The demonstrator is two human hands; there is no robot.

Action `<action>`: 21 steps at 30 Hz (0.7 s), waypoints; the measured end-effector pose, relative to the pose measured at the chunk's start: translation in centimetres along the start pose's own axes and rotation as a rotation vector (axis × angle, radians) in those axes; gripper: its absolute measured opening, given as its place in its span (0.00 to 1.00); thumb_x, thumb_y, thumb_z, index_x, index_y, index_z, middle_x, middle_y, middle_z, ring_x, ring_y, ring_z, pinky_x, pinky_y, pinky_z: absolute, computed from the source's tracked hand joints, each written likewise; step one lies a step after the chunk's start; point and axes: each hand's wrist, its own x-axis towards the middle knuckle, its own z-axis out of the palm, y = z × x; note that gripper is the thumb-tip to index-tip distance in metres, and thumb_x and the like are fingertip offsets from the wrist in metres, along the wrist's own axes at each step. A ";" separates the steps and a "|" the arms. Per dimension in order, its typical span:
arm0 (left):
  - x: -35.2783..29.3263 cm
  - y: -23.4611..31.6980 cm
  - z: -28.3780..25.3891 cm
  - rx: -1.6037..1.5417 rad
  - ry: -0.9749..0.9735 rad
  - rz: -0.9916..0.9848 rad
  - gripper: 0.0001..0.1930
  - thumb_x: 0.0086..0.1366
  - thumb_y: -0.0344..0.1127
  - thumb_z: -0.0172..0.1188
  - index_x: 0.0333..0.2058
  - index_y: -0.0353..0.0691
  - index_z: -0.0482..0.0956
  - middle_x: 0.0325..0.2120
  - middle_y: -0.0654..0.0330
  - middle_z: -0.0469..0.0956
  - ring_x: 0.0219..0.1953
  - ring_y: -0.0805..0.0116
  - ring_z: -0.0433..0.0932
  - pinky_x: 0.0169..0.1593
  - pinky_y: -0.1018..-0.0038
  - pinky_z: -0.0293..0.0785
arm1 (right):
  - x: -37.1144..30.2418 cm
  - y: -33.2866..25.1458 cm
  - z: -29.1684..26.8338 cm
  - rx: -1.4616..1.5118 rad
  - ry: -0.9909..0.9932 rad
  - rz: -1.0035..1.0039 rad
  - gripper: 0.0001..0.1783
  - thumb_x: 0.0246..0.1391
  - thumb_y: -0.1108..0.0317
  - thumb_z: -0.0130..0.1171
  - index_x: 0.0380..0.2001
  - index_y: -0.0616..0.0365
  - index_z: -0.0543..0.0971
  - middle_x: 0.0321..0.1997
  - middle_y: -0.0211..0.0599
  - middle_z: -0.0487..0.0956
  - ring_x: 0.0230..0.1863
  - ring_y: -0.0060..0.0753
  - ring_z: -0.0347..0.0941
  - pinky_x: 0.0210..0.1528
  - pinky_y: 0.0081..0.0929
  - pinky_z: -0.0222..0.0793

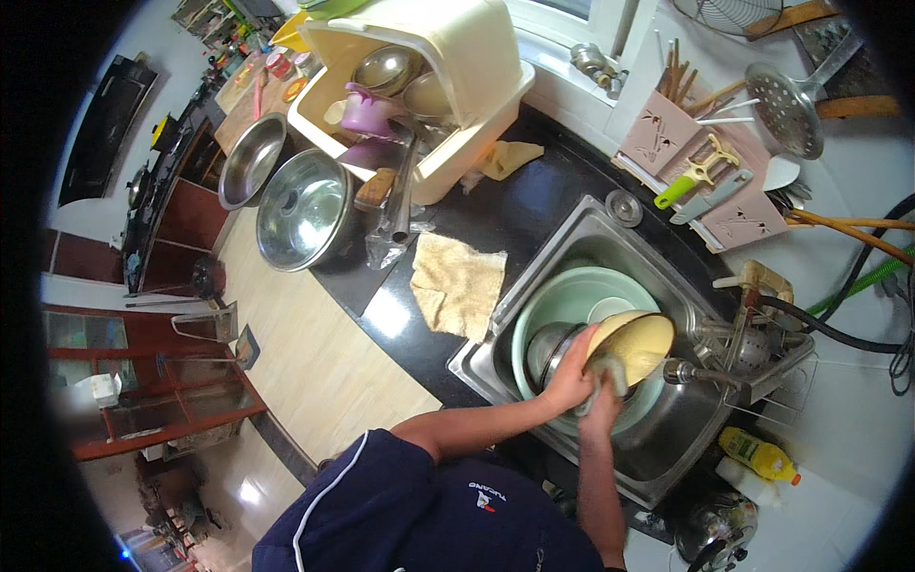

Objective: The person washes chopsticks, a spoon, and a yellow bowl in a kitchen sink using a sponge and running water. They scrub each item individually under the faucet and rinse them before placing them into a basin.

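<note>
Over the sink (pixel 658 477) I hold a yellow bowl (pixel 648 345) with a dark rim, tilted on its side. My left hand (pixel 570 379) grips its near left edge, fingers closed. My right hand (pixel 600 408) is closed on a greyish scrubbing cloth (pixel 610 370), pressed against the bowl; its exact kind is hard to make out. Beneath the hands, a pale green basin (pixel 524 322) sits in the sink. In it lie a steel bowl (pixel 545 349) and a small pale dish (pixel 608 308), both partly hidden.
The faucet (pixel 686 372) reaches in from the right. A tan cloth (pixel 457 286) lies on the black counter. Two metal basins (pixel 303 210) and a cream dish box (pixel 457 57) stand at the left. A utensil rack (pixel 658 133) hangs behind; a yellow bottle (pixel 758 455) lies right of the sink.
</note>
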 end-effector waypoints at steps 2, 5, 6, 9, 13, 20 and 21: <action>0.1 -0.2 -0.1 0.048 -0.067 -0.009 0.37 0.46 0.18 0.47 0.58 0.36 0.53 0.54 0.44 0.59 0.59 0.48 0.57 0.62 0.66 0.51 | 2.5 2.0 -2.0 -0.105 -0.028 -0.061 0.20 0.54 0.70 0.52 0.49 0.67 0.69 0.48 0.42 0.72 0.47 0.33 0.70 0.48 0.30 0.67; 0.7 0.3 -0.7 0.053 -0.214 -0.096 0.36 0.44 0.18 0.49 0.57 0.36 0.56 0.52 0.44 0.61 0.58 0.48 0.58 0.60 0.66 0.54 | 6.4 -0.7 -4.9 -0.529 -0.046 -0.559 0.16 0.52 0.66 0.55 0.40 0.70 0.74 0.37 0.44 0.78 0.37 0.34 0.74 0.41 0.31 0.69; 1.4 0.8 -0.5 0.159 -0.195 -0.103 0.34 0.44 0.18 0.50 0.55 0.35 0.59 0.50 0.45 0.64 0.56 0.50 0.61 0.59 0.66 0.56 | 9.2 0.7 -6.5 -0.600 0.064 -0.439 0.17 0.51 0.63 0.57 0.34 0.71 0.75 0.33 0.45 0.79 0.32 0.34 0.74 0.37 0.32 0.69; 2.6 0.0 0.6 0.050 -0.080 -0.164 0.32 0.44 0.20 0.50 0.53 0.35 0.62 0.45 0.47 0.68 0.51 0.52 0.66 0.56 0.69 0.61 | 5.6 -0.6 -2.0 -0.233 0.110 -0.289 0.20 0.52 0.58 0.57 0.36 0.67 0.76 0.34 0.37 0.78 0.34 0.31 0.72 0.40 0.31 0.67; 1.9 -0.5 1.3 -0.017 -0.091 -0.108 0.33 0.47 0.18 0.46 0.56 0.38 0.56 0.48 0.40 0.66 0.52 0.45 0.66 0.54 0.65 0.62 | 1.9 -0.2 1.1 -0.068 0.106 -0.160 0.22 0.51 0.63 0.58 0.47 0.65 0.71 0.45 0.41 0.74 0.45 0.32 0.69 0.48 0.29 0.63; 3.3 0.0 0.3 0.011 -0.175 -0.159 0.31 0.49 0.21 0.48 0.56 0.38 0.57 0.39 0.43 0.73 0.45 0.47 0.73 0.49 0.67 0.67 | 8.2 0.6 -2.9 -0.247 0.159 -0.486 0.13 0.46 0.70 0.57 0.35 0.67 0.75 0.32 0.43 0.78 0.34 0.35 0.74 0.38 0.31 0.68; 2.9 0.0 0.7 0.026 -0.131 -0.103 0.31 0.49 0.21 0.48 0.55 0.38 0.57 0.40 0.44 0.73 0.46 0.47 0.72 0.50 0.67 0.66 | 5.5 -0.2 -0.7 -0.156 0.223 -0.258 0.15 0.48 0.69 0.58 0.38 0.68 0.74 0.35 0.42 0.77 0.36 0.33 0.73 0.40 0.29 0.67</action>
